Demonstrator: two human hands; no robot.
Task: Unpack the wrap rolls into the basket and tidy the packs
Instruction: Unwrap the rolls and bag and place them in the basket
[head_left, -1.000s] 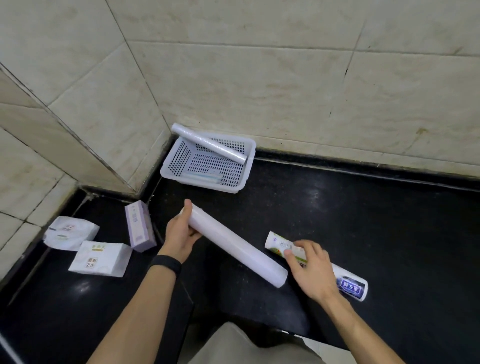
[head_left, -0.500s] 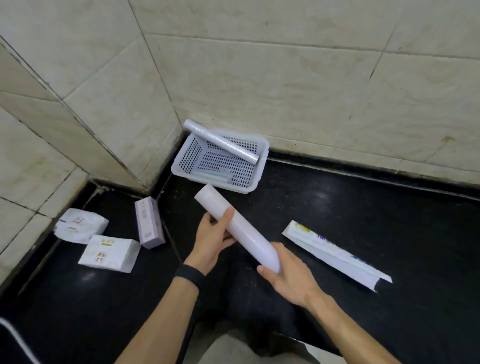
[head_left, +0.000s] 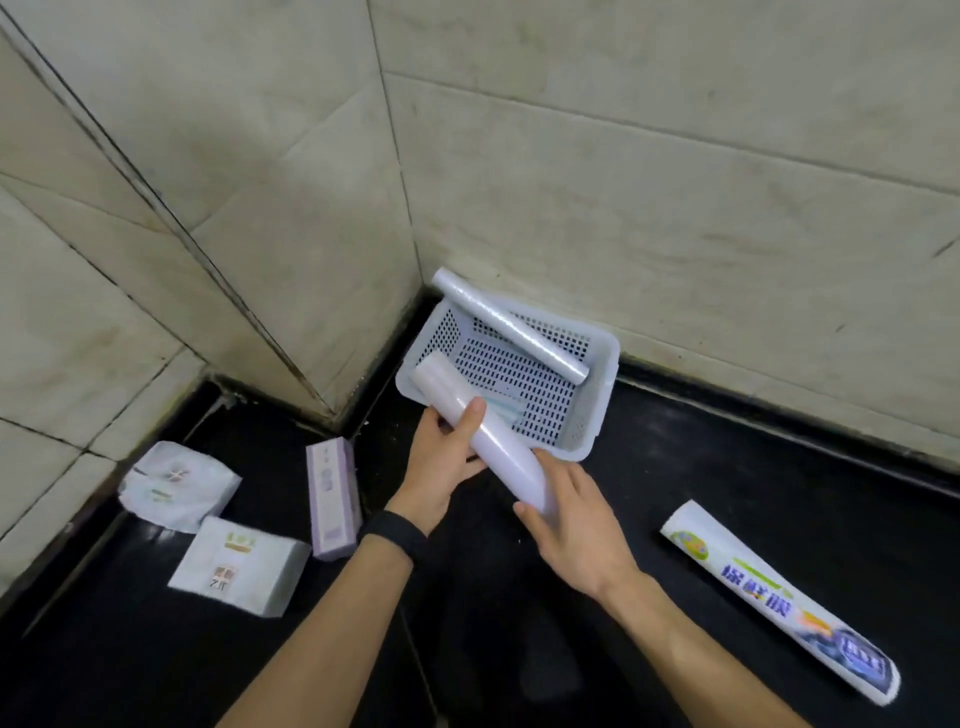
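A white wrap roll (head_left: 480, 434) is held by both hands, its far end over the near left corner of the pale blue perforated basket (head_left: 602, 395). My left hand (head_left: 441, 462) grips its middle from below, thumb on top. My right hand (head_left: 576, 525) cups its near end. A second, shinier roll (head_left: 511, 325) lies diagonally across the basket, one end sticking out over the back left rim. The emptied printed wrapper pack (head_left: 779, 603) lies flat on the black counter at the right.
The basket sits in the corner of tiled walls on a black counter (head_left: 727, 467). At the left lie two white tissue packs (head_left: 179, 483) (head_left: 239, 566) and a purple box (head_left: 332, 496). A black band is on my left wrist.
Both hands have carried the white roll away from me, toward the basket, until its far end is over the rim. My right hand left the wrapper, which now lies flat at the right.
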